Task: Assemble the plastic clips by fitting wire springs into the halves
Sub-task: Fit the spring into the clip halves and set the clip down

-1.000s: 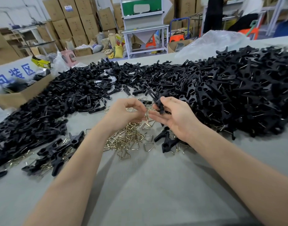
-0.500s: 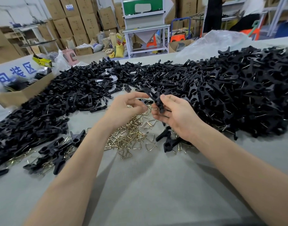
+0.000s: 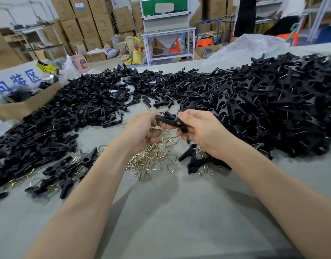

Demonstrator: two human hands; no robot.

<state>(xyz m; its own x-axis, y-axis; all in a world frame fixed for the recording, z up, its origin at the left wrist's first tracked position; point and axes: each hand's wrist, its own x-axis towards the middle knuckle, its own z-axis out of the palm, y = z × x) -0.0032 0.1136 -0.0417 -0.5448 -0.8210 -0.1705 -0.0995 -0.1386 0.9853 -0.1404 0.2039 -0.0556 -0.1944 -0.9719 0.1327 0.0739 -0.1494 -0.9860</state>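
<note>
Black plastic clip [image 3: 170, 120] sits raised above the grey table [image 3: 161, 212], held between both hands: the left hand [image 3: 142, 131] curls its fingers round the ribbed end, and the right hand [image 3: 204, 133] pinches the other end between thumb and fingers. Whether a spring is already seated in it cannot be told. Directly below the hands lies a loose heap of brass-coloured wire springs [image 3: 153, 156], with two assembled clips [image 3: 194, 160] just beside it under the right wrist. A broad pile of clip halves [image 3: 71, 113] spreads to the left, and a taller mound of sprung clips [image 3: 273, 101] fills the right. At the far left an open cardboard box [image 3: 24, 108] holds dark parts too blurred to name; a crumpled clear plastic bag [image 3: 250, 47] lies behind the mound
</note>
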